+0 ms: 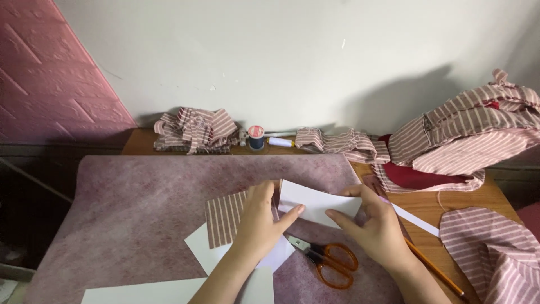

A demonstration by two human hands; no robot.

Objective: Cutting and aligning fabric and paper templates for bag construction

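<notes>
Both my hands hold a white piece of paper above the mauve mat. My left hand pinches its lower left edge, thumb on top. The paper's right side is gripped by my right hand. Under my left hand lie a striped fabric patch and another white paper sheet. Orange-handled scissors rest on the mat just below my hands, between my wrists.
Striped fabric piles sit at the back, at the right and at the lower right. A thread spool stands by the wall. A pencil and a white paper strip lie right of my right hand. More white paper lies at the bottom.
</notes>
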